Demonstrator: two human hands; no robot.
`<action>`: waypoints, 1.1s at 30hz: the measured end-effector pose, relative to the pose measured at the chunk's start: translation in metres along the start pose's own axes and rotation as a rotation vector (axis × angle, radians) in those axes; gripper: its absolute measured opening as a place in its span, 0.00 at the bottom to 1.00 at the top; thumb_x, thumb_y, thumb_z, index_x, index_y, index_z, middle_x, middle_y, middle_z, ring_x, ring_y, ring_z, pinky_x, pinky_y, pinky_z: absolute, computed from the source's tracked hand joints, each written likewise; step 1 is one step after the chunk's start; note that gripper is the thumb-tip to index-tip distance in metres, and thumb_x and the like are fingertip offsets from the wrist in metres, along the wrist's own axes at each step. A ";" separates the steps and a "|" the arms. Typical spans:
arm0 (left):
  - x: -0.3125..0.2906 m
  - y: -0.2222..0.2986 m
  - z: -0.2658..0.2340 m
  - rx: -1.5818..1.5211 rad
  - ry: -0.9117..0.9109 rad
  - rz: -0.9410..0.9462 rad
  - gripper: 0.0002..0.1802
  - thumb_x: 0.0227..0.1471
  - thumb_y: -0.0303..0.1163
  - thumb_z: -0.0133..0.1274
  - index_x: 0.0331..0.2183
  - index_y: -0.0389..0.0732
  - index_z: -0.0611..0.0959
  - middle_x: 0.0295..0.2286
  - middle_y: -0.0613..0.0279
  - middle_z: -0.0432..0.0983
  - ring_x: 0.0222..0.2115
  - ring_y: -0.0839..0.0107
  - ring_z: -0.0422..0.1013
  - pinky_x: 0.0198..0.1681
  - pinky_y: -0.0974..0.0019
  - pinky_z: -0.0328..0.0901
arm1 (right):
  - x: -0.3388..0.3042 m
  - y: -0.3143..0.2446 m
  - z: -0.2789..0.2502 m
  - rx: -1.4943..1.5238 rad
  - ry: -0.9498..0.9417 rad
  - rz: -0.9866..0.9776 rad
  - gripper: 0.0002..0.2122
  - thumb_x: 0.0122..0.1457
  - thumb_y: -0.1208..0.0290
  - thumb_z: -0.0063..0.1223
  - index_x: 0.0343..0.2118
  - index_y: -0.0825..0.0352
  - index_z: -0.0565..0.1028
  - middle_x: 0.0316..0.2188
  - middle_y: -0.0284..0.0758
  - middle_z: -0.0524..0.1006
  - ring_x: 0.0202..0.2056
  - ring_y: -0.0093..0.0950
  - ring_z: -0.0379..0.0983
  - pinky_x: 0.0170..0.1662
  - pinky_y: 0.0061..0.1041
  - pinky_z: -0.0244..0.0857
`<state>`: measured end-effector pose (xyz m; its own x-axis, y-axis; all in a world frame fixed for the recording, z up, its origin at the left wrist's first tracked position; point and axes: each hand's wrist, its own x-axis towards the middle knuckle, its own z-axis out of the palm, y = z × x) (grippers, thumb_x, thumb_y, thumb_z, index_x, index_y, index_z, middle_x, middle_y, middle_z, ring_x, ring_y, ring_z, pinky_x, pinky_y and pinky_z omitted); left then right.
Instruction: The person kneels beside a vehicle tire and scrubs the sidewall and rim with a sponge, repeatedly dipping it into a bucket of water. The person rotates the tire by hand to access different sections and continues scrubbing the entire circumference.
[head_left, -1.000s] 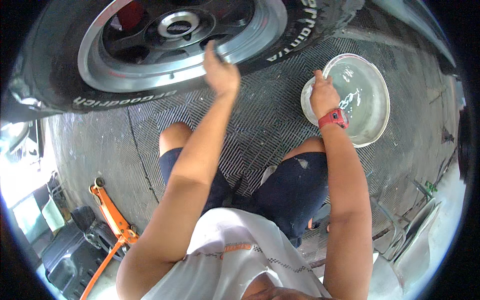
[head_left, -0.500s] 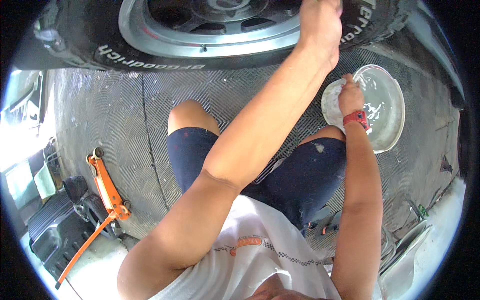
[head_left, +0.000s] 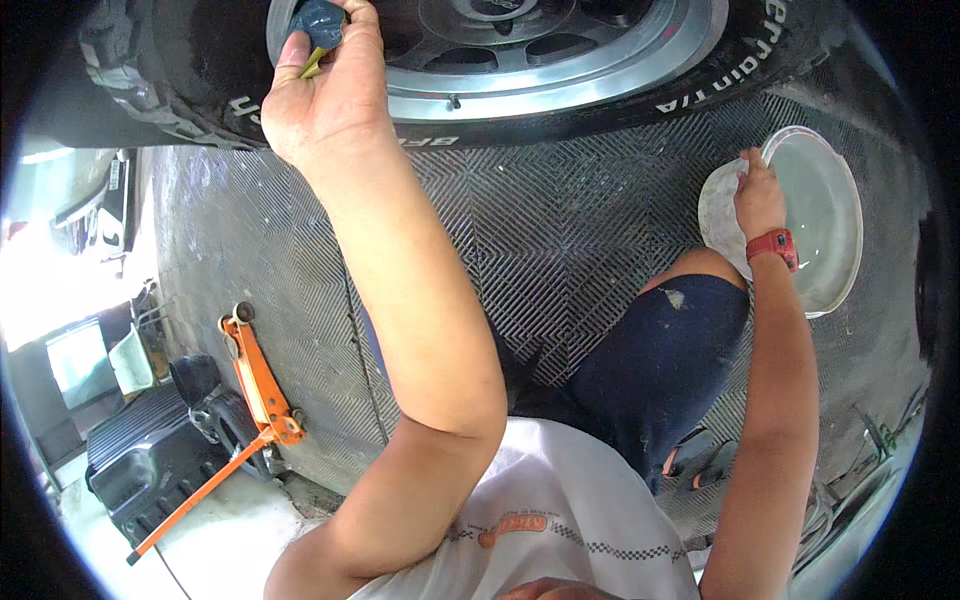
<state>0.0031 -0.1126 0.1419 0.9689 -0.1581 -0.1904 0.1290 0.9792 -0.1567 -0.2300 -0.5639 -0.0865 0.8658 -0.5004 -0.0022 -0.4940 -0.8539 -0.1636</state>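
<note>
Head-worn fisheye; looks down past shirt (head_left: 590, 490) toward wheel (head_left: 560, 88); close range.

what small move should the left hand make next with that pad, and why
I'd probably slide the pad along the silver rim: the left hand holds it at the rim's left side, while the right hand grips the bucket of clear liquid by its edge.
</note>
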 end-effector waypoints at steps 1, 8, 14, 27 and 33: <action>0.004 -0.002 0.000 0.042 0.082 0.047 0.23 0.76 0.28 0.31 0.68 0.40 0.64 0.60 0.44 0.63 0.57 0.51 0.65 0.57 0.36 0.64 | 0.000 0.002 0.001 0.013 0.019 -0.006 0.15 0.69 0.72 0.53 0.57 0.56 0.75 0.50 0.53 0.79 0.47 0.57 0.80 0.48 0.56 0.76; 0.027 -0.038 0.005 0.235 0.070 0.068 0.23 0.76 0.28 0.30 0.67 0.45 0.66 0.63 0.45 0.63 0.60 0.51 0.64 0.60 0.35 0.64 | -0.002 -0.009 -0.005 0.068 0.056 -0.016 0.15 0.68 0.74 0.54 0.57 0.59 0.73 0.48 0.53 0.80 0.47 0.57 0.80 0.47 0.57 0.75; 0.021 -0.102 0.018 0.493 -0.133 -0.038 0.21 0.75 0.24 0.28 0.57 0.25 0.72 0.56 0.38 0.73 0.57 0.47 0.69 0.63 0.40 0.69 | 0.001 -0.004 -0.001 0.045 0.008 0.013 0.15 0.68 0.74 0.48 0.56 0.58 0.75 0.51 0.52 0.79 0.48 0.56 0.81 0.49 0.56 0.76; 0.034 -0.222 -0.061 0.403 -0.193 -0.079 0.15 0.68 0.26 0.42 0.53 0.36 0.77 0.51 0.49 0.76 0.51 0.60 0.73 0.58 0.53 0.68 | 0.000 -0.005 0.006 0.035 0.011 0.013 0.15 0.69 0.74 0.45 0.56 0.58 0.74 0.49 0.51 0.80 0.46 0.55 0.83 0.46 0.53 0.78; 0.033 -0.278 -0.137 1.169 -0.086 0.198 0.19 0.61 0.27 0.52 0.52 0.33 0.84 0.51 0.55 0.81 0.51 0.63 0.74 0.59 0.61 0.64 | 0.002 -0.007 0.006 0.030 0.023 0.014 0.15 0.70 0.72 0.46 0.57 0.58 0.75 0.51 0.53 0.79 0.47 0.56 0.82 0.47 0.55 0.78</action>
<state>-0.0298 -0.4072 0.0466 0.9989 -0.0255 -0.0392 0.0468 0.5150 0.8559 -0.2245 -0.5579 -0.0912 0.8568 -0.5154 0.0182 -0.5027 -0.8425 -0.1934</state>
